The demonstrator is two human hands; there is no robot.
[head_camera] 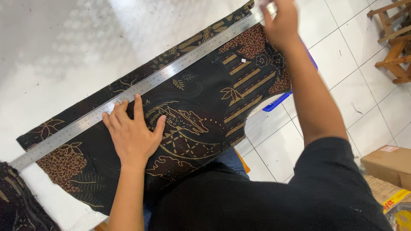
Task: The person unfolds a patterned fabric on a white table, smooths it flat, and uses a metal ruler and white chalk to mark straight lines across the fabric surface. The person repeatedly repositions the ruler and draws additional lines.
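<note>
Left hand point(132, 132) flat, fingers spread, pinning batik fabric point(201, 107) just below steel ruler point(141, 85). Right hand point(280, 21) blurry at far end, grip unclear. Ruler lined up; looks like marking not done.

Bright, even light falls from above and washes out the white table point(64, 47), where a broad glare patch at the upper left erases surface detail. The metal ruler point(141, 87) gives off a soft sheen. The right hand point(280, 21) is smeared by motion blur at the top edge, while the left hand point(130, 132) stays sharp. Shadows are faint and short. The dark patterned fabric point(201, 111) holds clear detail.
</note>
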